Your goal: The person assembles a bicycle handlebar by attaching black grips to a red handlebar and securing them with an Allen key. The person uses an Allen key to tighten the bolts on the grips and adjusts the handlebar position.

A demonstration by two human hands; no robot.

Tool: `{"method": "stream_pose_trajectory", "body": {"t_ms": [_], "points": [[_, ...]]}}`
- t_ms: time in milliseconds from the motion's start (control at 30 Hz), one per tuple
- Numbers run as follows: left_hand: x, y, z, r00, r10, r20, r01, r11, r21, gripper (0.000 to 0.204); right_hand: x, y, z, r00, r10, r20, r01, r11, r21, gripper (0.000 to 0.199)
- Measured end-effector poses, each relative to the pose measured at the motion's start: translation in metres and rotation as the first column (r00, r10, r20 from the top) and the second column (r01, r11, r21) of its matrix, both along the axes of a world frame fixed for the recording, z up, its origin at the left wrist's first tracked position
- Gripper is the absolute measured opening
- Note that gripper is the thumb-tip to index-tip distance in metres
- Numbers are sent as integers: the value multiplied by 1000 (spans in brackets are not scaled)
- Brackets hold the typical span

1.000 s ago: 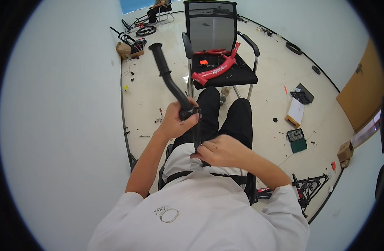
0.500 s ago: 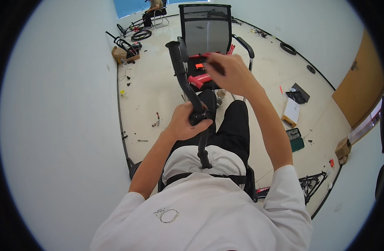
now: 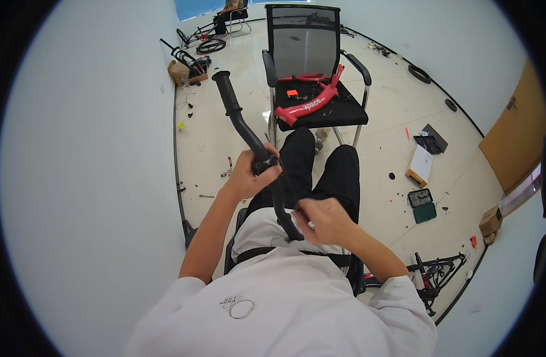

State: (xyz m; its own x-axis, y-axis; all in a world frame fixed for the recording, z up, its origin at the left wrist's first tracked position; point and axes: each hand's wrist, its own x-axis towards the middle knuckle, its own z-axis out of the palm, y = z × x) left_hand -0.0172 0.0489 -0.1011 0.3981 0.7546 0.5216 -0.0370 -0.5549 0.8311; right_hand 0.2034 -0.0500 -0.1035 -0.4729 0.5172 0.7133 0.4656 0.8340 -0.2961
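The lower end of the black handlebar (image 3: 247, 134) rested against the white shirt (image 3: 285, 297) at the person's lap. The right hand (image 3: 326, 220) was positioned just beside that end, fingers curled and blurred; whether it grasped anything could not be determined. The left hand (image 3: 249, 177) was closed around the middle of the handlebar, adjacent to the black clamp (image 3: 264, 164). The upper section was inclined forward and to the left, terminating in a ribbed black grip (image 3: 226, 93).

To the right, on the floor, were a black frame (image 3: 442, 272), an open green case (image 3: 425, 212) and a white-topped box (image 3: 420, 162). Ahead of the knees stood a black mesh-backed chair (image 3: 303, 50); its seat supported a red frame part (image 3: 310, 106) and a small orange item (image 3: 292, 93). Beyond it, at far left, lay a wheel (image 3: 211, 46) near a seated person (image 3: 230, 8).
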Motion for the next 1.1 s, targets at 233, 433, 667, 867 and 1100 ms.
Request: {"method": "stream_pose_trajectory", "body": {"t_ms": [233,433,667,867,1100], "points": [[5,5,9,996,-77,37,81,987,-142,51,-5,7,20,953,81,294,-131,979,157,28],[21,8,-6,992,2,130,37,952,-304,58,-8,24,53,909,-22,416,-213,833,511,24],[67,25,-44,817,556,153,-479,506,717,40,-33,51,117,909,-69,411,-205,784,586,13],[59,-6,17,990,135,-33,-133,990,50,55,24,97,148,979,-201,-43,201,980,-4,18],[35,8,-14,963,132,237,-81,974,-210,59,49,56,19,930,-329,-163,332,943,-8,16]]}}
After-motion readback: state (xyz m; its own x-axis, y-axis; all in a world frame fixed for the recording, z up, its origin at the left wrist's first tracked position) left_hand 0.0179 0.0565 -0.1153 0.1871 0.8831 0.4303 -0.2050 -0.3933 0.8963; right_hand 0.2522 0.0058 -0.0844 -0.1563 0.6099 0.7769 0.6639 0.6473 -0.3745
